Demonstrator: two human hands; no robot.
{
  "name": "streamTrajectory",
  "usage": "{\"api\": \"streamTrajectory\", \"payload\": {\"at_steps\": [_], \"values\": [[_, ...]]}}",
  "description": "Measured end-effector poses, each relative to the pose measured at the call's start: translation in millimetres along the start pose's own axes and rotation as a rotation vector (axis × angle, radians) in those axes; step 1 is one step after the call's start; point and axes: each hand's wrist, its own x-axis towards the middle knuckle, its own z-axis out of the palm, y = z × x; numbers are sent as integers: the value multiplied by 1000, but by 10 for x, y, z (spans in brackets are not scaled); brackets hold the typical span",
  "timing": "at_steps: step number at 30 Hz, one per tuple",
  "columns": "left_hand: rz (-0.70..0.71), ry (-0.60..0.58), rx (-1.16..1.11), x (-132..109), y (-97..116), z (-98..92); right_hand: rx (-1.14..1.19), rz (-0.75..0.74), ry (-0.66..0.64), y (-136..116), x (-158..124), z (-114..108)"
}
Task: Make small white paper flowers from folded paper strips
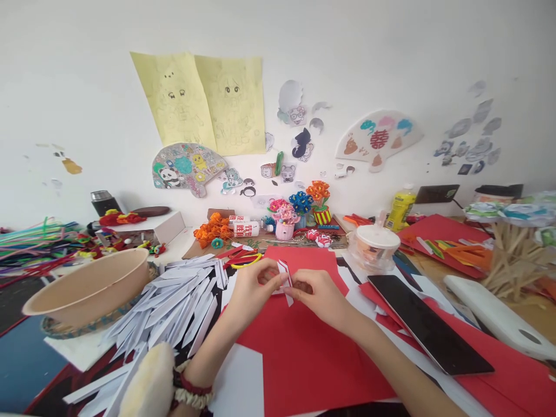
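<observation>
A small folded paper piece (283, 267), white with some red along it, is held in the air above the red sheet (304, 359), near the middle of the sheet's far edge. It is pinched between thumb and fingers of the left hand (259, 285), and its nearer part is pinched by the fingertips of the right hand (316, 291); how the hidden fingers are placed cannot be told. The piece can be judged very light, rather stiff along its folds but easily bent or creased; it should be taken by the folded edges, with gentle pressure only.

Beyond the left edge of the sheet, a heap of white strips (163, 301) is spread, and a tan basin (93, 292) is placed behind it. Close to the left wrist a pale fluffy object (150, 379) is seen, by which the forearm might be hindered. Across the sheet's right side, more room is taken by a black tablet (430, 324). Beyond the far right corner, a lidded tub (377, 240) is standing.
</observation>
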Motion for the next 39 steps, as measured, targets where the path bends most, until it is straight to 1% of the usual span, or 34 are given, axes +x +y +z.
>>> {"api": "streamTrajectory", "payload": {"at_steps": [3,6,9,14,19,22,25,29,31,34,39], "values": [[102,101,69,-15,38,10,-9,-20,1,7,-9,4],[205,157,150,-31,42,22,-16,-38,36,14,-8,4],[239,204,194,-34,27,17,35,-34,61,11,-4,1],[194,296,119,-24,29,-11,332,42,-27,6,-11,4],[113,360,-21,-10,23,-36,518,86,8,13,-1,-19],[64,379,-76,-2,17,-51,573,83,-15,9,5,-61],[21,394,-107,6,21,-64,608,66,-73,-7,-2,-123],[-8,395,-168,16,21,-78,692,16,-223,-30,-18,-204],[-10,387,-201,19,13,-81,733,-7,-261,-31,-22,-220],[-11,379,-244,17,2,-73,752,3,-248,-15,-20,-203],[-23,366,-350,8,9,-24,784,76,-193,37,-16,-133]]}}
